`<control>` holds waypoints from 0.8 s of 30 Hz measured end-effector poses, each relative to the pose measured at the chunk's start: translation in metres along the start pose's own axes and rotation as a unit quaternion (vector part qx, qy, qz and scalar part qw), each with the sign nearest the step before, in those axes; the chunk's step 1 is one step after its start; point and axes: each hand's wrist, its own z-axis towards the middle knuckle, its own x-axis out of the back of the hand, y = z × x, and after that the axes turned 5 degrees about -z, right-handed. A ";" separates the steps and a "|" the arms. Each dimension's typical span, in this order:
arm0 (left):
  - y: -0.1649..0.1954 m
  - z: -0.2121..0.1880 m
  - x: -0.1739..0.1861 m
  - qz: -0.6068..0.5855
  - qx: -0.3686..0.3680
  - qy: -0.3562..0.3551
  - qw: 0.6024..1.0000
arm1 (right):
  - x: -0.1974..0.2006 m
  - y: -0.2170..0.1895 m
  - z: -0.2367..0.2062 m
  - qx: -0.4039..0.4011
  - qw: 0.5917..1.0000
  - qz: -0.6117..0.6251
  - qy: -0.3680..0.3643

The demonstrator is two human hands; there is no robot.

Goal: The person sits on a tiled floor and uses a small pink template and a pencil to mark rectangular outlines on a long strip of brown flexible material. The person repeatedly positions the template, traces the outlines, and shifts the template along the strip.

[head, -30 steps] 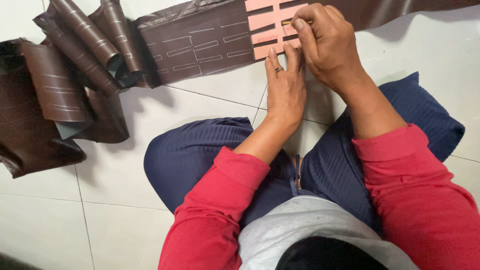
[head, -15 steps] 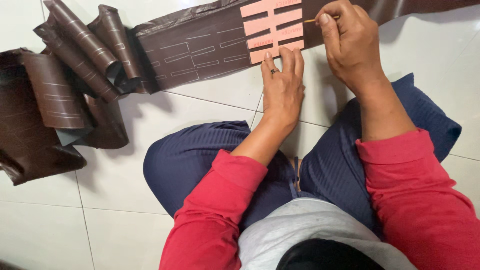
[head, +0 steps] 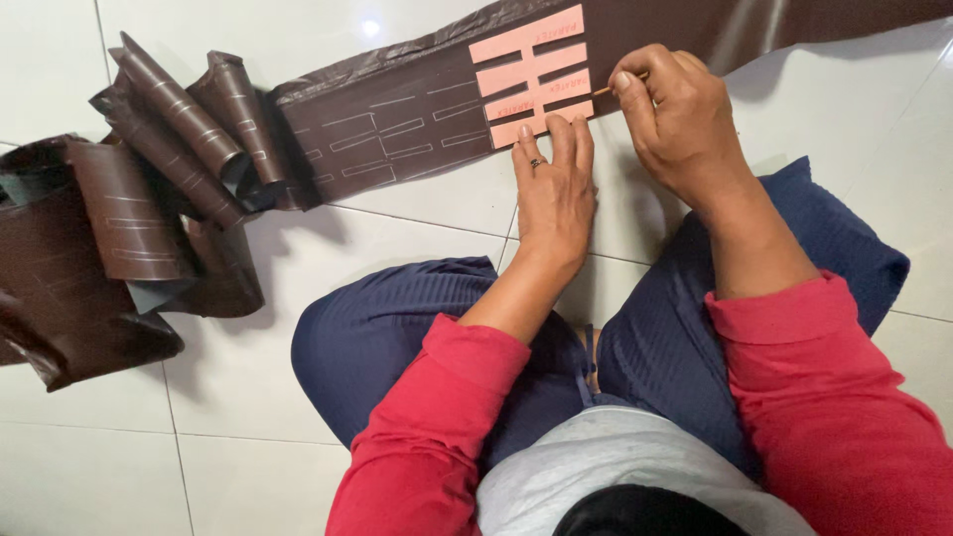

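Observation:
A long strip of dark brown leather-like sheet (head: 397, 119) lies across the white tiled floor, marked with pale outlined bars. A pink slotted template (head: 531, 71) rests on it. My left hand (head: 554, 194) lies flat with its fingertips pressing the template's lower edge; a ring is on one finger. My right hand (head: 680, 119) grips a thin pencil-like marker (head: 604, 89) whose tip touches the template's right edge.
The brown strip's marked end curls into loose rolls and folds (head: 129, 228) at the left. My crossed legs in dark blue trousers (head: 397, 347) and red sleeves fill the lower frame. Tile floor (head: 199, 437) surrounds everything.
My right hand has shifted along the template's right side, from its upper part down toward its middle. My left hand stays pressed on the lower edge. The view has shifted slightly.

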 end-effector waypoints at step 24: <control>0.001 0.000 0.004 0.073 -0.043 -0.066 0.994 | -0.014 -0.028 0.013 0.014 0.997 0.059 -0.039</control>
